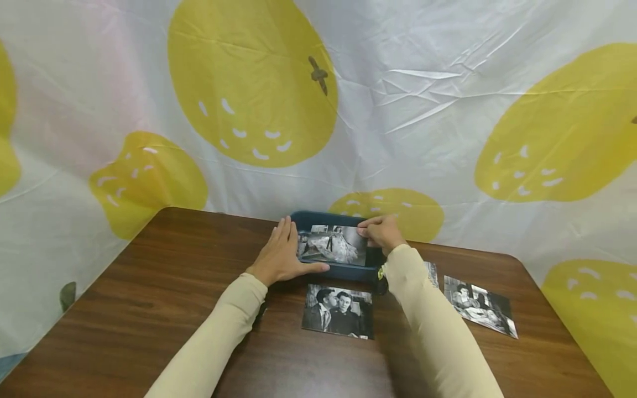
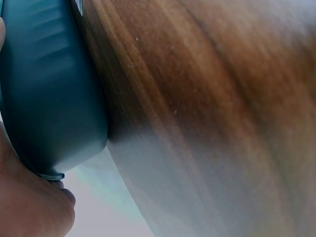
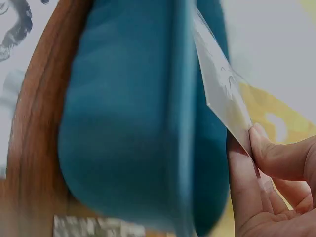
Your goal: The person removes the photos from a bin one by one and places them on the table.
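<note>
A black-and-white photo [image 1: 332,246] with a wide pale gown in it lies tilted in the mouth of a dark blue plastic bin [image 1: 348,272]. My right hand [image 1: 384,232] pinches the photo's right edge between thumb and fingers. From the right wrist view, the photo [image 3: 222,81] slants inside the bin's rim, gripped at its corner by the right hand [image 3: 276,182]. With straight fingers, my left hand [image 1: 283,254] rests against the bin's left end, its thumb along the front rim. The bin's wall [image 2: 54,94] fills the left side of the left wrist view.
In front of the bin lies a photo of two people [image 1: 338,311]. Another photo [image 1: 480,305] lies to the right, beside one partly hidden by the right sleeve [image 1: 428,309]. The wooden table [image 1: 149,293] meets a fruit-print curtain [image 1: 398,110] behind the bin.
</note>
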Demonstrator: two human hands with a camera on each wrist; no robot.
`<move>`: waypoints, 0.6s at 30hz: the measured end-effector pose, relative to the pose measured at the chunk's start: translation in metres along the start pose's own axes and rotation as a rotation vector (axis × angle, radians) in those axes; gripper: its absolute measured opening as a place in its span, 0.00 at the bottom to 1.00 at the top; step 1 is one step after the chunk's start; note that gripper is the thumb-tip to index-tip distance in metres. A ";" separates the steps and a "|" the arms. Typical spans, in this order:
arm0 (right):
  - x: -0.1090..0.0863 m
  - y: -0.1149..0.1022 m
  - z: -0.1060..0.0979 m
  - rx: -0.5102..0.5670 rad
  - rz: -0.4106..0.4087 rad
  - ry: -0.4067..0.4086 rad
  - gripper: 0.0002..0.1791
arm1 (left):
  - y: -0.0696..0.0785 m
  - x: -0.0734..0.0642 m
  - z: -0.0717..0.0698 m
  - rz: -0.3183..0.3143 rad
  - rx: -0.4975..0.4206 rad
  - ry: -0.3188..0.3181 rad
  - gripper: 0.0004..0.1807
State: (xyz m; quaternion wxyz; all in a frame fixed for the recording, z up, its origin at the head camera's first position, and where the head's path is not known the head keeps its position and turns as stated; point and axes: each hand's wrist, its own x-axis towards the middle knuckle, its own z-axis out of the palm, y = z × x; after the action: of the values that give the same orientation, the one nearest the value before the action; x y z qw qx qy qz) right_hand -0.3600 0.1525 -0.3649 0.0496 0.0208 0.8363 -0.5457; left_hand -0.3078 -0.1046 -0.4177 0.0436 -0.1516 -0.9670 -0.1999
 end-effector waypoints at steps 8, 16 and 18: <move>-0.012 0.006 -0.052 0.048 0.001 0.022 0.18 | -0.003 0.001 0.003 0.006 -0.004 0.004 0.73; -0.037 0.024 -0.108 0.035 0.035 0.021 0.16 | -0.005 0.002 0.003 0.005 -0.008 0.004 0.74; -0.045 0.032 -0.121 0.061 0.068 0.012 0.12 | -0.005 0.003 0.002 0.003 -0.005 0.002 0.74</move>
State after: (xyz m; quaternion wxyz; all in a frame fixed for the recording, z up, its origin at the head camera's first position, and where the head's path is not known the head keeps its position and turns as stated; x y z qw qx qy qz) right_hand -0.3201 0.2771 -0.3404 0.0623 0.0539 0.8184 -0.5688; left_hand -0.3120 -0.1076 -0.4217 0.0443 -0.1530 -0.9663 -0.2024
